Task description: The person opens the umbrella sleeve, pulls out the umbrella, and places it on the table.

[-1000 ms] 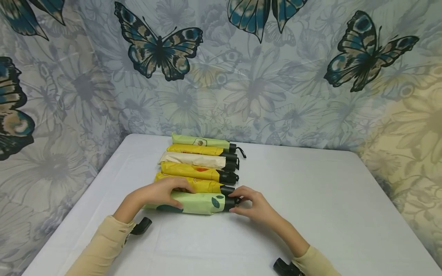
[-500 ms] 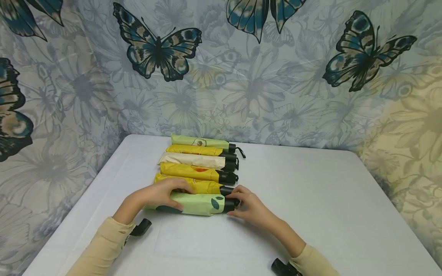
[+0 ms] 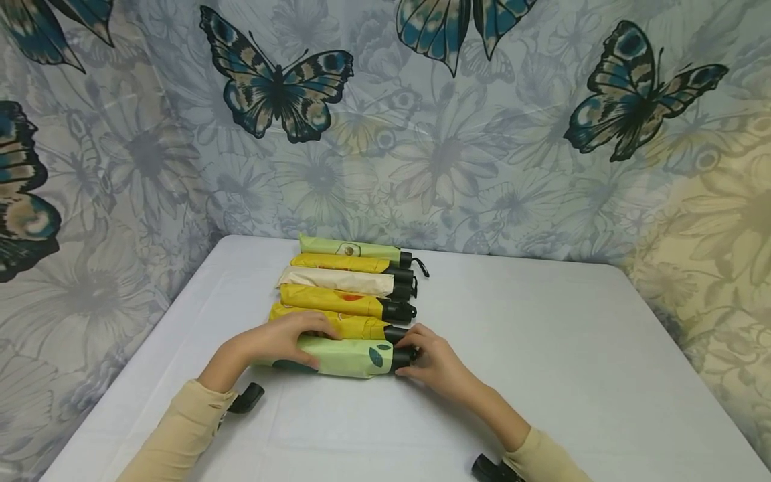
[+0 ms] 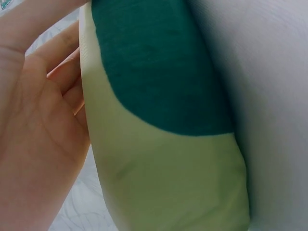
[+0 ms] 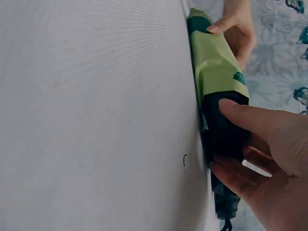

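Note:
A light-green folded umbrella (image 3: 346, 356) with dark-green leaf prints lies nearest me, at the front of a row of folded umbrellas. My left hand (image 3: 283, 340) holds its left part, thumb on the near side and fingers over the far side. In the left wrist view, its green cloth (image 4: 159, 178) fills the middle beside the palm. My right hand (image 3: 436, 360) grips the black handle (image 5: 226, 125) at the other end, thumb on top and fingers curled about it. Just behind lies a yellow umbrella (image 3: 361, 327), partly hidden by my left hand.
Farther back in the row lie a yellow umbrella (image 3: 328, 298), a cream one (image 3: 337, 280), another yellow one (image 3: 340, 262) and a green one (image 3: 376, 251) with a wrist strap. All handles point right. A white cloth covers the table (image 3: 542, 348); patterned fabric (image 3: 446, 167) hangs behind.
My right hand has shifted slightly left, from the end of the black handle to farther along it. My left hand and the row of umbrellas look nearly unmoved.

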### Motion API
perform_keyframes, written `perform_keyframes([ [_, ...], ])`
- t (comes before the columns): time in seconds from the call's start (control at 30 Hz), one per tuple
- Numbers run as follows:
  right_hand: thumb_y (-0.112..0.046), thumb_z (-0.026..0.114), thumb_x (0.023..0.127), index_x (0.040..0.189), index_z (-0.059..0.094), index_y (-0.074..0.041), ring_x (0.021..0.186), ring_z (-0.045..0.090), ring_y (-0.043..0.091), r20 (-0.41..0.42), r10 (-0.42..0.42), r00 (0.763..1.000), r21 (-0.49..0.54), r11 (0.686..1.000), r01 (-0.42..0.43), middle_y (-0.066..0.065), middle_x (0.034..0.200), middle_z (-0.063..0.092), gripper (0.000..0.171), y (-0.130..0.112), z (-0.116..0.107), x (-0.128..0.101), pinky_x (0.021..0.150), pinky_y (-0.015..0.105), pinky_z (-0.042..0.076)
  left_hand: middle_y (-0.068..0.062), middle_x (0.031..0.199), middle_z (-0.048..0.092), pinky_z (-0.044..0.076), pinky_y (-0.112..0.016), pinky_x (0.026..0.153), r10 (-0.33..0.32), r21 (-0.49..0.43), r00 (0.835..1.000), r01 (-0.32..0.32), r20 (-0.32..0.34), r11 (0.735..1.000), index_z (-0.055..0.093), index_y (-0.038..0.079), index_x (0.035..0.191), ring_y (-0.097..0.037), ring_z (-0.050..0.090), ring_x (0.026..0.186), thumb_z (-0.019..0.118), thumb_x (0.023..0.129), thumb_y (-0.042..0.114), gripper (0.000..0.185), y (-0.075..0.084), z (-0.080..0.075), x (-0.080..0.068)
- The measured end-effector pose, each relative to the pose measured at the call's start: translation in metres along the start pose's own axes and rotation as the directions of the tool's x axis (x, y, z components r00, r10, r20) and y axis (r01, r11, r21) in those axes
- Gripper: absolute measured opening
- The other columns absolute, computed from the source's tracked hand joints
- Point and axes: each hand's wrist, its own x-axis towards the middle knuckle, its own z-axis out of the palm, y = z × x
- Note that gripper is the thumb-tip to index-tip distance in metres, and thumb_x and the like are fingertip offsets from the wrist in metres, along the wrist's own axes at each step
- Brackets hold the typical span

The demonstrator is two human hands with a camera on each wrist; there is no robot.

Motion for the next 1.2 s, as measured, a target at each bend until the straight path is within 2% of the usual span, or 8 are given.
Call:
perform_keyframes([
  [0.27, -0.015, 0.082, 0.078, 0.111, 0.069, -0.010, 0.094, 0.066, 0.017, 0.027, 0.116, 0.993, 0.074, 0.990, -0.118, 0.005, 0.111, 0.071, 0.036, 0.002, -0.005, -0.006, 0.081, 0.029, 0.058, 0.009, 0.133, 0.059, 0.047, -0.043, 0.104, -0.019, -0.016, 1.000, 0.019, 0.008, 1.000, 0.061, 0.033, 0.127, -0.018, 0.054, 0.124, 0.080, 0.080, 0.036, 0.050, -0.002, 0.000, 0.000],
  [0.57, -0.021, 0.081, 0.080, 0.113, 0.069, -0.013, 0.093, 0.067, 0.019, 0.059, 0.240, 0.969, 0.187, 0.951, -0.247, 0.009, 0.115, 0.070, 0.036, 0.012, -0.010, -0.013, 0.080, 0.029, 0.059, 0.009, 0.132, 0.058, 0.047, -0.042, 0.104, -0.022, -0.031, 1.000, 0.022, 0.012, 0.999, 0.061, 0.034, 0.127, -0.017, 0.053, 0.124, 0.080, 0.080, 0.035, 0.051, -0.003, 0.000, 0.000],
  [0.93, -0.019, 0.080, 0.081, 0.113, 0.069, -0.010, 0.092, 0.068, 0.021, 0.058, 0.256, 0.965, 0.228, 0.937, -0.263, 0.012, 0.114, 0.070, 0.035, 0.013, -0.017, -0.018, 0.081, 0.030, 0.059, 0.009, 0.132, 0.059, 0.046, -0.040, 0.104, -0.003, -0.021, 1.000, 0.003, 0.000, 1.000, 0.062, 0.031, 0.127, -0.016, 0.054, 0.123, 0.081, 0.080, 0.033, 0.051, -0.001, -0.002, -0.001],
  [1.2, -0.020, 0.079, 0.082, 0.114, 0.069, -0.009, 0.088, 0.066, 0.013, 0.032, 0.251, 0.967, 0.231, 0.940, -0.251, 0.011, 0.109, 0.071, 0.036, 0.017, -0.023, -0.025, 0.080, 0.027, 0.059, 0.008, 0.133, 0.058, 0.046, -0.041, 0.104, -0.012, -0.021, 1.000, 0.012, 0.003, 1.000, 0.061, 0.032, 0.128, -0.017, 0.053, 0.124, 0.081, 0.080, 0.034, 0.052, -0.003, -0.001, -0.001],
])
